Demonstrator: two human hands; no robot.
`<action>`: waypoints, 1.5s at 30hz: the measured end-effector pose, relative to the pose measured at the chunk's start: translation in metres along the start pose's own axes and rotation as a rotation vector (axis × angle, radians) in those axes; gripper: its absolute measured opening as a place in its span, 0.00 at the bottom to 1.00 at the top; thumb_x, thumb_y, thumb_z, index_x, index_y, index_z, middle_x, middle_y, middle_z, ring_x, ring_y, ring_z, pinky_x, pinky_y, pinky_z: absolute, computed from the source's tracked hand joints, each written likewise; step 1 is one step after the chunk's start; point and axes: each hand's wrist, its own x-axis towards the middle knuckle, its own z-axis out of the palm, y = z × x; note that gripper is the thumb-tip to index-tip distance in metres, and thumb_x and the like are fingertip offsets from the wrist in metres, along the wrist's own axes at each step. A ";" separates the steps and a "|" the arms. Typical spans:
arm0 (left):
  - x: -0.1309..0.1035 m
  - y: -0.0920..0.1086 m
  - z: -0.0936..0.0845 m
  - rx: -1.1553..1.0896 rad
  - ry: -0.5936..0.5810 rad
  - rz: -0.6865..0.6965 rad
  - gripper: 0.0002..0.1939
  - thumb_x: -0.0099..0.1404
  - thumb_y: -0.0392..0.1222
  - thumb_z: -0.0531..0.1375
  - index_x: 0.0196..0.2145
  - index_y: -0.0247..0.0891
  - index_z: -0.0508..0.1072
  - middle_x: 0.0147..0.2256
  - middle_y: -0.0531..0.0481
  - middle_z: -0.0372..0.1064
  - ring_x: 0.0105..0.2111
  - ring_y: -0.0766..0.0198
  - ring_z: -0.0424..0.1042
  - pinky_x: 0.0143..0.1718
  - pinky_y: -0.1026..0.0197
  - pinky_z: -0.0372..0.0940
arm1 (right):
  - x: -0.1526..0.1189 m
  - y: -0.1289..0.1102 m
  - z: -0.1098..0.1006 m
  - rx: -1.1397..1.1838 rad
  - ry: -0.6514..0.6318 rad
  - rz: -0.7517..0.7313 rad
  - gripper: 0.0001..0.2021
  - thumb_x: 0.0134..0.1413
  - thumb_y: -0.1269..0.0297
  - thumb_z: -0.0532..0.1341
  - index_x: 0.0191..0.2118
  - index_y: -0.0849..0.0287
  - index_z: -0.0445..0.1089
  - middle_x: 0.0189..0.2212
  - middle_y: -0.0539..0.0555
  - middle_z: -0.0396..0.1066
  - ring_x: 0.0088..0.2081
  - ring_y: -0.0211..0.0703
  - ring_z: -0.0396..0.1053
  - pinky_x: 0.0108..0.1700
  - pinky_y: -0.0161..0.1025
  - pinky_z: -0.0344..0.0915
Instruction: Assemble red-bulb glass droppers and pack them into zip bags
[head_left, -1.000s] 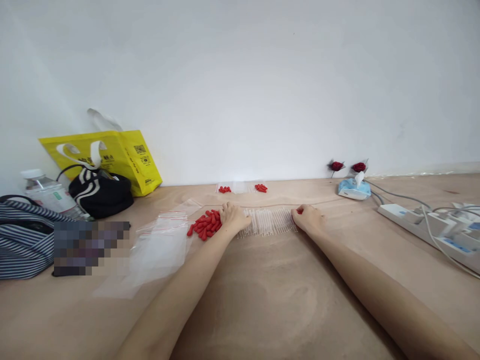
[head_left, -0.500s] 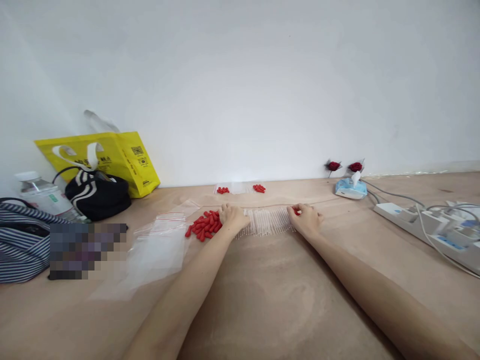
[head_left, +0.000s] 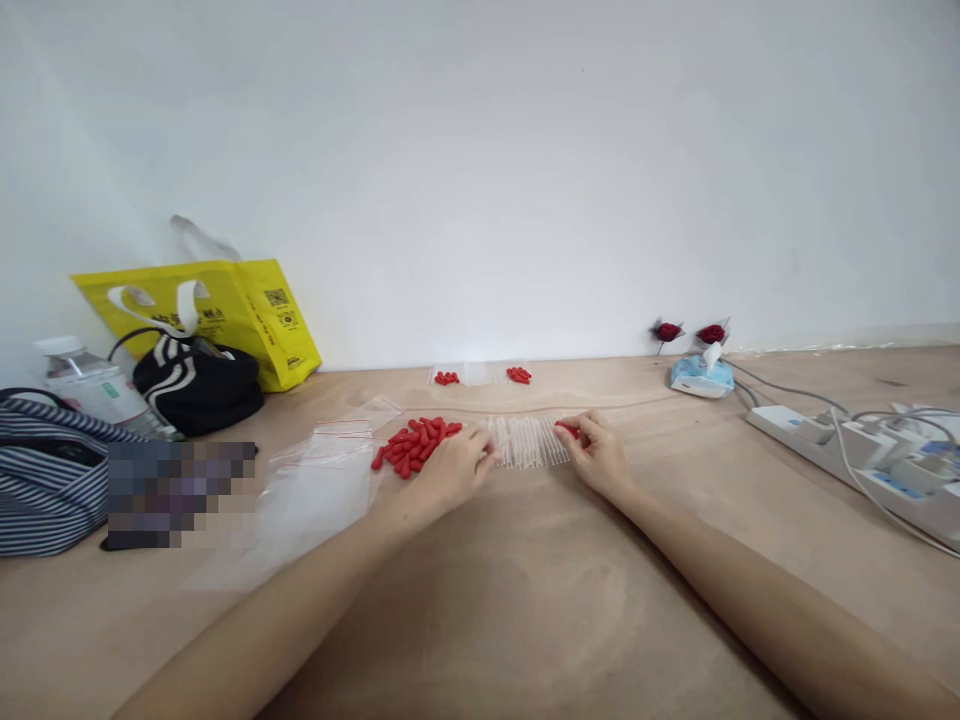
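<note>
A row of thin clear sticks (head_left: 529, 443) lies side by side on the wooden table between my hands. At the row's right end, my right hand (head_left: 600, 455) is closed, pinching a small red drop-shaped piece (head_left: 568, 429). My left hand (head_left: 456, 466) is at the row's left end with its fingers curled together; whatever is in them is hidden. Just left of it a pile of red drop-shaped pieces (head_left: 411, 447) lies loose, partly behind the hand.
Clear zip bags (head_left: 330, 490) lie left of the pile. Near the wall, two small red groups (head_left: 447, 379) rest on clear plastic. A yellow bag (head_left: 259, 320), black pouch (head_left: 202, 390) and bottle (head_left: 94, 385) stand left. Tissues (head_left: 702, 378) and a power strip (head_left: 847, 455) sit right.
My left hand has moved from the pile's right edge nearer to me, its fingers turned toward the sticks. My right hand has shifted left with the red piece, and the row looks narrower.
</note>
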 end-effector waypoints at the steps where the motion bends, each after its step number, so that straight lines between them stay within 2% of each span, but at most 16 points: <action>1: -0.010 -0.001 0.001 -0.025 -0.005 0.043 0.06 0.60 0.38 0.53 0.28 0.38 0.69 0.30 0.52 0.67 0.29 0.64 0.67 0.32 0.63 0.61 | -0.004 -0.005 0.001 0.047 -0.060 -0.036 0.11 0.52 0.58 0.54 0.32 0.58 0.69 0.26 0.53 0.65 0.28 0.39 0.62 0.32 0.37 0.60; 4: -0.032 -0.008 0.012 -0.200 0.039 0.164 0.06 0.60 0.38 0.54 0.30 0.39 0.70 0.30 0.52 0.68 0.29 0.64 0.68 0.32 0.64 0.62 | -0.016 -0.022 0.004 0.124 -0.229 -0.118 0.09 0.52 0.60 0.55 0.34 0.58 0.69 0.28 0.53 0.66 0.29 0.39 0.63 0.32 0.36 0.61; 7: -0.041 -0.016 0.024 -0.329 0.082 0.158 0.08 0.62 0.38 0.53 0.34 0.38 0.72 0.30 0.50 0.70 0.30 0.64 0.68 0.33 0.64 0.63 | -0.024 -0.033 0.006 0.160 -0.376 -0.185 0.08 0.54 0.63 0.54 0.34 0.59 0.69 0.28 0.53 0.65 0.29 0.37 0.63 0.32 0.35 0.61; 10: -0.040 -0.019 0.028 -0.369 0.059 0.140 0.09 0.61 0.39 0.53 0.34 0.38 0.73 0.30 0.50 0.70 0.29 0.64 0.68 0.32 0.63 0.63 | -0.026 -0.038 0.006 0.171 -0.452 -0.212 0.08 0.55 0.65 0.53 0.34 0.59 0.69 0.29 0.53 0.65 0.31 0.37 0.64 0.34 0.35 0.62; 21: -0.038 -0.019 0.026 -0.389 0.007 0.133 0.09 0.61 0.38 0.53 0.33 0.38 0.74 0.28 0.51 0.69 0.28 0.65 0.68 0.30 0.65 0.62 | -0.024 -0.044 0.012 0.197 -0.535 -0.241 0.07 0.54 0.67 0.53 0.35 0.58 0.68 0.31 0.53 0.67 0.33 0.38 0.65 0.36 0.36 0.62; 26: -0.037 -0.019 0.026 -0.395 0.022 0.127 0.09 0.60 0.38 0.54 0.33 0.37 0.74 0.28 0.50 0.70 0.28 0.65 0.68 0.30 0.65 0.62 | -0.024 -0.042 0.012 0.128 -0.521 -0.223 0.05 0.53 0.68 0.54 0.34 0.57 0.67 0.31 0.51 0.69 0.36 0.41 0.64 0.40 0.40 0.58; 35: -0.038 -0.019 0.025 -0.382 0.025 0.164 0.10 0.61 0.38 0.53 0.35 0.37 0.75 0.27 0.50 0.69 0.28 0.65 0.68 0.30 0.65 0.61 | -0.025 -0.046 0.008 0.082 -0.560 -0.244 0.04 0.54 0.67 0.54 0.34 0.56 0.66 0.31 0.50 0.70 0.37 0.41 0.62 0.42 0.43 0.52; 45: -0.038 -0.023 0.033 -0.327 0.150 0.293 0.10 0.62 0.38 0.53 0.34 0.35 0.75 0.26 0.49 0.68 0.27 0.66 0.67 0.29 0.65 0.61 | -0.024 -0.044 0.008 0.105 -0.599 -0.285 0.04 0.54 0.67 0.55 0.33 0.57 0.66 0.30 0.50 0.70 0.36 0.40 0.61 0.42 0.42 0.51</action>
